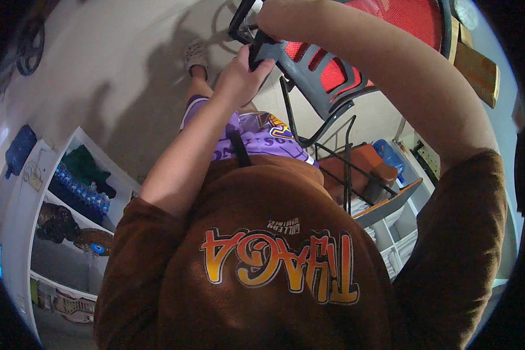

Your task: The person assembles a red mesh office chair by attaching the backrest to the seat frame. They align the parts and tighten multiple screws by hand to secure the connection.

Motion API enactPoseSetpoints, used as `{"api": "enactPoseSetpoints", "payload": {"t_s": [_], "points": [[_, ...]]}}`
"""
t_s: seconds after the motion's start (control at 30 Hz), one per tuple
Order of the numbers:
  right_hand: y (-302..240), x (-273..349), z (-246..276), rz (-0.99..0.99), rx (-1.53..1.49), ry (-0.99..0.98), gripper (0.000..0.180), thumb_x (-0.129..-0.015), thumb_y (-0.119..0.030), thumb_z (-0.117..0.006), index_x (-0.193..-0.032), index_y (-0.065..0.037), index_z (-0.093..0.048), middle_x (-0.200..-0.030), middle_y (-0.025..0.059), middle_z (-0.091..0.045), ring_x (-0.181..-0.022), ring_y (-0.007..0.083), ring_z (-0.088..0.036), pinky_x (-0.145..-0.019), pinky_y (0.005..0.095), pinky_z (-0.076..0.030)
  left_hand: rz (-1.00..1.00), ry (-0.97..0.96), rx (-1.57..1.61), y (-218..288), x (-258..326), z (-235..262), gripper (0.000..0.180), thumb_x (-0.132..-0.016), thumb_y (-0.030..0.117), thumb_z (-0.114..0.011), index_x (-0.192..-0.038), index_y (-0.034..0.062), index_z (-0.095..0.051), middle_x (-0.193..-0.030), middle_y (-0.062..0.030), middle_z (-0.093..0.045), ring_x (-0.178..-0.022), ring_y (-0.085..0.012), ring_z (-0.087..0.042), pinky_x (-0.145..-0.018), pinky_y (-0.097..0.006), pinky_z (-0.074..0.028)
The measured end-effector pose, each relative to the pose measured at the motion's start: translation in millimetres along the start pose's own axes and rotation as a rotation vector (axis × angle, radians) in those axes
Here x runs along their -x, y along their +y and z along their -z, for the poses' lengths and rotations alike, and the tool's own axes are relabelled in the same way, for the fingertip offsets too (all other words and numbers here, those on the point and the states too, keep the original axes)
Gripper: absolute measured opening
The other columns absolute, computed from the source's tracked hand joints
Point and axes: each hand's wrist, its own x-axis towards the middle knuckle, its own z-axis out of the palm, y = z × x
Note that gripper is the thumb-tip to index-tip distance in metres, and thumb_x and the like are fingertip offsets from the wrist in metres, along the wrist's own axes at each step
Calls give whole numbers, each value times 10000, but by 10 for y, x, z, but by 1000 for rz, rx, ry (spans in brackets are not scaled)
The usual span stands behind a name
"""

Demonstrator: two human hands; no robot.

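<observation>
A chair with red mesh [402,20] and a slotted black plastic frame [315,81] is in front of me, reaching past the upper edge of the view. My left hand [242,77] is closed round a black part at the chair's near-left end, with thumb and fingers on either side of it. Right beside it, at the top edge, my right hand [277,20] is bent over the same end of the chair. Its fingers are hidden, so its grip does not show. A curved black tube [326,129] runs below the plastic frame.
On the left stands a white shelf unit [38,233] holding bottles [81,195] and dark cloth [84,163]. To the right are a brown seat [356,169] with thin black legs and a white shelf [405,224]. A cardboard box [475,70] sits far right. My clog [196,56] rests on the floor.
</observation>
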Motion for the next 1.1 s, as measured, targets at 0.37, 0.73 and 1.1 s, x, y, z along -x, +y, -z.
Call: {"api": "enactPoseSetpoints", "payload": {"t_s": [0.37,0.73,1.1], "points": [[171,343,-239,183,342,163,355,-882,-305,-583,-1196,-140,-598,-1216,71,-572,-1128,267,-560,-837,473,-462,-17,45,-8,-85,-30,-32,585,-845,449,-611,-1227,23,-491,-1048,-208,-648,-989,-370,-625,-839,-421,-478],[199,354,-228,157,117,104,319,-869,-339,-590,-1111,-132,-610,-1149,77,-568,-1085,257,-574,-847,412,-475,13,47,-47,-6,1,35,620,-822,489,-620,-1209,21,-493,-1056,-227,-644,-1022,-381,-616,-858,-428,-476],[122,298,-147,114,-39,60,257,-908,-252,-527,-1119,-128,-607,-1190,84,-555,-1107,265,-577,-879,416,-478,-18,55,-59,-19,-8,32,652,-806,504,-623,-1221,18,-489,-1042,-225,-645,-1010,-383,-618,-857,-439,-477]]}}
